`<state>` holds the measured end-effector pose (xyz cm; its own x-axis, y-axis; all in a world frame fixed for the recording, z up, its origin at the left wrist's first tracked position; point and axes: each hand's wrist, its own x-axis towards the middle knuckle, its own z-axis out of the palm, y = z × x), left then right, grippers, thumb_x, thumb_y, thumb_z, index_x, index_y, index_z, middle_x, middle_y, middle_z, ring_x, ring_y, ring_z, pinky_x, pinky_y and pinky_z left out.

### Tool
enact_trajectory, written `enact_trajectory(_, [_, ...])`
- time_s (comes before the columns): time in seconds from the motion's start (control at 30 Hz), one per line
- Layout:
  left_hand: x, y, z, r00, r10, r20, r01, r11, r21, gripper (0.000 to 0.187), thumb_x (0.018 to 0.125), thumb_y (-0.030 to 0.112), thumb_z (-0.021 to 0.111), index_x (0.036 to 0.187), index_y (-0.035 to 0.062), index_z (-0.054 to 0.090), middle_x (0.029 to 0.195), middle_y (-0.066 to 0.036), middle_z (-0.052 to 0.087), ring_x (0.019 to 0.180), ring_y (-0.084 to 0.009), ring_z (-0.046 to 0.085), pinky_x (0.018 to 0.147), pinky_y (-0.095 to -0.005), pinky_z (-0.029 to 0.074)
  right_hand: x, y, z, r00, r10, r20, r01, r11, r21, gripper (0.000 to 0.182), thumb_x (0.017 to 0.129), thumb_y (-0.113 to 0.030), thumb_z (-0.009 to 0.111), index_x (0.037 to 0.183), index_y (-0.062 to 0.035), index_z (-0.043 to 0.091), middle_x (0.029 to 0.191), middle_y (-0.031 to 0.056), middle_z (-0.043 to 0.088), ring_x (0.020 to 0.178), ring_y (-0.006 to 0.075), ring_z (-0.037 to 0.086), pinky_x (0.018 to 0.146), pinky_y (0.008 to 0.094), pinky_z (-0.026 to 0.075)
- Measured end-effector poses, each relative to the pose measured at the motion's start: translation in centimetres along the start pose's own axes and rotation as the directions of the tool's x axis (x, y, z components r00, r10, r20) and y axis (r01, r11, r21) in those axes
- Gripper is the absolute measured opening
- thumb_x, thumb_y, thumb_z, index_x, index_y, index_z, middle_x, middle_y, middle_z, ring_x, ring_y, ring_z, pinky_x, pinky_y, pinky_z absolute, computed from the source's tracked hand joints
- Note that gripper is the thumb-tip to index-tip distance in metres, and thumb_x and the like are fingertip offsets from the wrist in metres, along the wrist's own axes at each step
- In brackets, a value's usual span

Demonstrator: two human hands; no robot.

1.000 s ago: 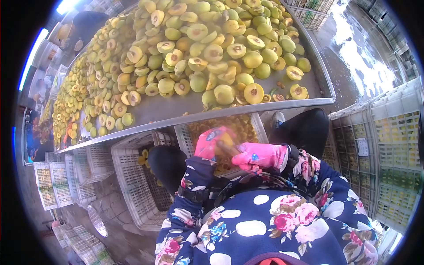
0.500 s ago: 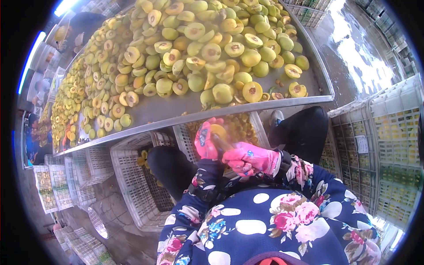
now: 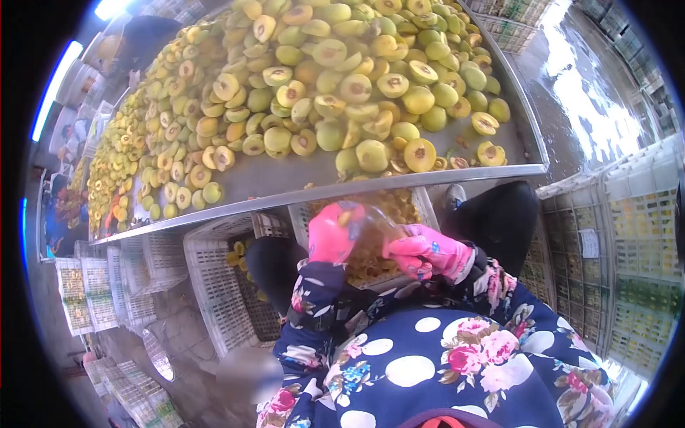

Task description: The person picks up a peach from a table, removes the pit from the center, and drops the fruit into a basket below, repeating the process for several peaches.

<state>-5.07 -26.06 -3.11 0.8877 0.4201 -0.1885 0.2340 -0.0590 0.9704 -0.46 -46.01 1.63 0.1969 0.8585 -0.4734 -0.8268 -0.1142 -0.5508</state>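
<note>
Near frame centre, a blurred tool (image 3: 384,225) is gripped by the right hand (image 3: 429,251), the grip of the left hand (image 3: 332,234) cannot be told, and fruit (image 3: 354,88) is heaped on a tray (image 3: 265,176) at frame top.

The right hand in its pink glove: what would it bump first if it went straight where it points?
Probably the left hand, also pink-gloved, across from the right hand, though blur between them makes depth unclear.
</note>
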Motion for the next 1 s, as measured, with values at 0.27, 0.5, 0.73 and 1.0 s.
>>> enact_trajectory(0.27, [-2.5, 8.1, -16.1, 0.935, 0.089, -0.342, 0.286, 0.379, 0.880, 0.027, 0.082, 0.023, 0.062, 0.098, 0.0010, 0.063, 0.084, -0.015, 0.065, 0.082, -0.0233, 0.063, 0.071, -0.0307, 0.048, -0.3, 2.1, -4.0, 0.975, 0.074, -0.211, -0.132, 0.953, -0.274, 0.035, 0.083, -0.030, 0.054, 0.057, -0.0088, 0.046, 0.047, -0.0010, 0.041, 0.038, 0.0080, 0.038, 0.037, 0.0222, 0.031])
enact_trajectory(0.5, [12.2, 4.8, -19.7, 0.936, 0.323, -0.137, -0.147, 0.714, 0.684, 0.044, 0.079, 0.021, 0.063, 0.117, 0.0029, 0.052, 0.105, -0.015, 0.061, 0.089, -0.0217, 0.061, 0.076, -0.0298, 0.047, 1.0, 2.6, -4.0, 0.967, 0.142, -0.212, -0.193, 0.950, -0.244, 0.030, 0.082, -0.028, 0.058, 0.061, -0.0083, 0.047, 0.050, -0.0008, 0.044, 0.038, 0.0078, 0.040, 0.036, 0.0220, 0.031])
enact_trajectory(0.73, [21.3, -0.5, -17.7, 0.986, 0.126, -0.109, -0.037, 0.802, 0.596, 0.043, 0.072, 0.014, 0.069, 0.109, 0.0010, 0.051, 0.094, -0.013, 0.061, 0.073, -0.0179, 0.060, 0.061, -0.0292, 0.049, 1.2, 2.3, -4.8, 0.947, 0.165, -0.277, -0.206, 0.970, -0.128, 0.026, 0.081, -0.028, 0.061, 0.068, -0.0085, 0.050, 0.053, 0.0001, 0.046, 0.039, 0.0074, 0.041, 0.036, 0.0219, 0.033])
enact_trajectory(1.0, [12.0, 4.7, -16.5, 0.981, -0.181, -0.075, 0.161, 0.964, -0.213, 0.040, 0.079, 0.019, 0.066, 0.112, 0.0024, 0.050, 0.093, -0.006, 0.062, 0.065, -0.0155, 0.059, 0.049, -0.0224, 0.046, 0.4, -0.2, -2.5, 0.958, 0.101, -0.267, -0.165, 0.959, -0.230, 0.020, 0.082, -0.027, 0.059, 0.081, -0.0093, 0.049, 0.055, -0.0001, 0.048, 0.039, 0.0072, 0.043, 0.037, 0.0199, 0.035])
